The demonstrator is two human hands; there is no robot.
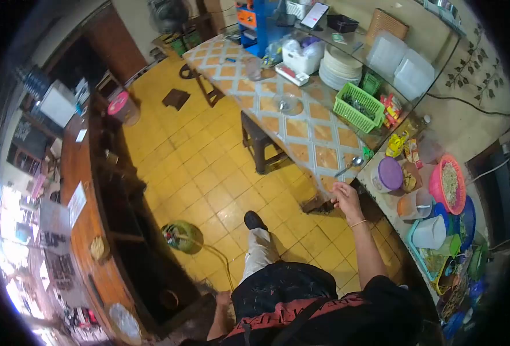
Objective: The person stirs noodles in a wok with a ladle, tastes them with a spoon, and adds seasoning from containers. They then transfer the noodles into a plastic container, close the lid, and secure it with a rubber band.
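Observation:
My right hand is raised in front of me at the near corner of the patterned table, its fingers curled together. Whether something small is between them is not visible. A metal spoon lies on the table just beyond that hand. Low at my left side hangs my left hand, small in the view, with its fingers hard to make out. Nearest to the right hand on the side counter is a container with a purple lid.
Ahead on the yellow floor are a dark stool and a green gas cylinder with a hose. A wooden counter runs along the left. Plates, a green basket and a pink basket stand at the right.

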